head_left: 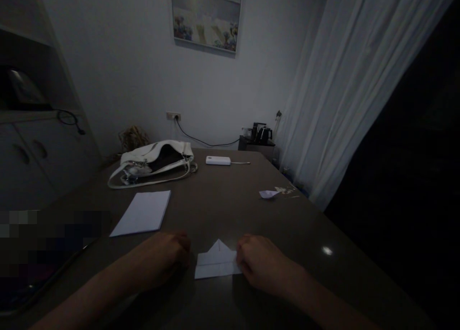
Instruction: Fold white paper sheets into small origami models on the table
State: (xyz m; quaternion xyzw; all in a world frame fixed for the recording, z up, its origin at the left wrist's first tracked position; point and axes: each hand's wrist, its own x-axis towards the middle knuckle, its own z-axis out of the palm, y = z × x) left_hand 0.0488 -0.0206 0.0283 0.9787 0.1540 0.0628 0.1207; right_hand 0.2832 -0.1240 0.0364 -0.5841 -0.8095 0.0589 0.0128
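A small folded sheet of white paper (215, 264) lies on the table in front of me, with a pointed peak at its far side and a straight band along its near side. At its right edge, my right hand (261, 262) is closed, the fingertips on the paper and partly hidden. My left hand (166, 254) rests curled into a fist just left of the paper, with a narrow gap between; nothing shows in it. Farther off to the right sits a small folded paper piece (269, 194), shaped like a little boat.
A stack of white paper (145, 211) lies beyond my left hand on the dark table (215, 205). Behind it is an open white handbag (154, 153). A white power bank (218, 161) with a short cable lies near the far edge. A curtain (334, 81) hangs on the right.
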